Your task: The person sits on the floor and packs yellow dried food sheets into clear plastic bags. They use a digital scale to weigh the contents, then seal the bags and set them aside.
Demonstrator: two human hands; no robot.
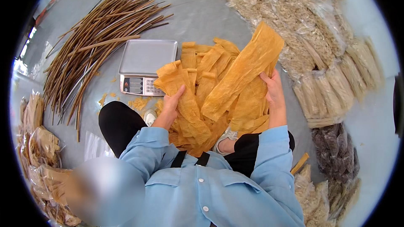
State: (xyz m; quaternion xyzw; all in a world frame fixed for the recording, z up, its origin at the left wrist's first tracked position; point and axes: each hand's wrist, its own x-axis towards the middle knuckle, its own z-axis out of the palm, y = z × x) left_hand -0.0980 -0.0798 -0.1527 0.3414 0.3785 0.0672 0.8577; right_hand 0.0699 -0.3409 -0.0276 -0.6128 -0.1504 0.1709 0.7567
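My left hand (172, 107) grips a wrinkled yellow-orange sheet strip (186, 101), its thumb on top and the strip's upper end folded over. Another long, broad strip (243, 72) of the same material is held by my right hand (271, 85), slanting up to the right. Between and below both hands lies a heap of similar strips (211, 60), in front of me and between my legs. What the strips are made of cannot be told. A digital scale (148, 56) with a bare metal pan stands just left of the heap, its display and keypad facing me.
Long thin brown sticks (94, 44) lie piled at the left. Small yellow scraps (139, 103) are on the floor below the scale. Plastic-bagged pale material (290, 15) fills the upper right, above dark bagged bundles (336, 151). More clear bags (47, 173) lie at the lower left.
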